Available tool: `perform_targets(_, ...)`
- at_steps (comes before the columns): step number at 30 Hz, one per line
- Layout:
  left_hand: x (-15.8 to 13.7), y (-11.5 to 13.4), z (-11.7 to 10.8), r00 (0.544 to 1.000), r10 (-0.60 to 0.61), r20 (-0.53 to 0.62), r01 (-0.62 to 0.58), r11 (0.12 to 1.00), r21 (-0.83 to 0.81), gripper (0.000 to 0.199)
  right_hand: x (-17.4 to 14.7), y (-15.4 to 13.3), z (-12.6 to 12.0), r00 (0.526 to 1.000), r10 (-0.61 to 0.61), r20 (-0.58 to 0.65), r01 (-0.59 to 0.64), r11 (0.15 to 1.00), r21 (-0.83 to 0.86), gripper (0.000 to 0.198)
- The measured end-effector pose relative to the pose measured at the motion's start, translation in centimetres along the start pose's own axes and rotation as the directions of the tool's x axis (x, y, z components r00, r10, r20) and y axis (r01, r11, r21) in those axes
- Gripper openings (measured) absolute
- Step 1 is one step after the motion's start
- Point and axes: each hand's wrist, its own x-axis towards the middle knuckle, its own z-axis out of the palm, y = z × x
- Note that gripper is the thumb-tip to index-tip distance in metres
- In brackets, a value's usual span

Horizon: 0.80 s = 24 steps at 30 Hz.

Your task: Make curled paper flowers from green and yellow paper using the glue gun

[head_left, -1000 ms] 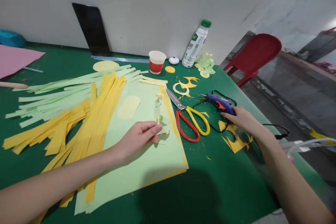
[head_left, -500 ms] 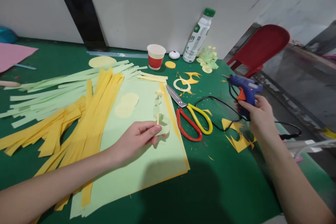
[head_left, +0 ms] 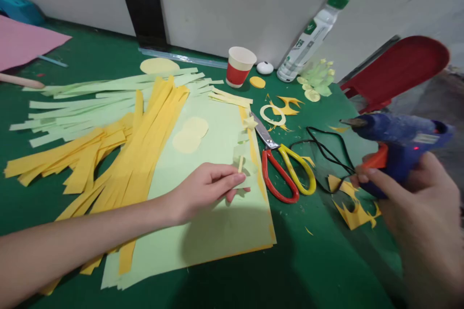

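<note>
Between thumb and fingers, my left hand (head_left: pixel 213 187) pinches a small pale-yellow paper strip (head_left: pixel 241 163) with a translucent light-green piece around it. This hand is over a stack of light-green paper sheets (head_left: pixel 221 231) with yellow edges showing at the right. My right hand (head_left: pixel 424 207) grips a blue glue gun (head_left: pixel 402 137) with an orange trigger, its nozzle pointing left and a small red light lit. A small pale-yellow star shape (head_left: pixel 250 123) sits just beyond my left hand. Scissors (head_left: pixel 288 169) with red and yellow handles lie between my hands.
Yellow paper strips (head_left: pixel 145 154) and green strips (head_left: pixel 83 106) cover the left. Behind are a paper cup (head_left: pixel 241 65), a white earbud case (head_left: pixel 265 68), a bottle (head_left: pixel 308 41) and a green paper flower (head_left: pixel 319 78). Yellow scraps (head_left: pixel 351 210) and a black cord (head_left: pixel 329 154) lie right.
My right hand has brought the glue gun nearer to me, and it looks larger. The view has shifted, so table items appear moved. My left hand keeps its pinch.
</note>
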Motion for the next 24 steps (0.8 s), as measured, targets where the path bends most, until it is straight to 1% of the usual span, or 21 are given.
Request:
perform_targets(2,0.1,0.0,0.0,1.000,0.004,0.018,-0.004,1.000,-0.022,0.038,-1.3,-0.8,0.1,0.999,-0.002,0.036,0.005,0.996,-0.084,0.041)
perform_targets(4,0.1,0.1,0.0,1.000,0.010,0.028,-0.010,1.000,-0.027,0.037,-2.6,-1.6,0.6,0.998,0.012,0.059,-0.004,0.992,-0.128,0.045)
perform_targets(7,0.0,0.1,-0.1,0.999,0.009,0.042,-0.010,1.000,0.015,0.039,-4.1,-2.5,1.9,0.997,0.046,0.058,-0.035,0.985,-0.167,0.045)
perform_targets(9,-0.1,0.1,-0.1,0.997,0.039,0.062,-0.043,0.997,0.065,0.040,-4.7,-2.6,2.7,0.997,0.051,0.053,-0.040,0.983,-0.180,0.045)
perform_targets(13,-0.2,-0.1,-0.3,0.987,0.132,0.092,-0.145,0.978,0.150,0.040,-5.2,-1.9,3.5,0.999,0.001,0.046,0.007,0.985,-0.174,0.045)
perform_targets(17,0.0,-0.2,-0.4,0.974,0.208,0.092,-0.220,0.963,0.153,0.038,-5.3,-1.4,3.8,0.999,-0.011,0.033,0.018,0.975,-0.222,0.045)
perform_targets(21,0.0,-0.3,-0.3,0.965,0.247,0.085,-0.257,0.956,0.144,0.037,-5.3,-1.8,3.9,1.000,-0.013,-0.011,0.010,0.959,-0.285,0.042)
perform_targets(24,0.0,-0.2,-0.2,0.963,0.255,0.084,-0.265,0.952,0.152,0.037,-5.4,-2.1,4.0,1.000,-0.006,-0.008,0.003,0.959,-0.285,0.042)
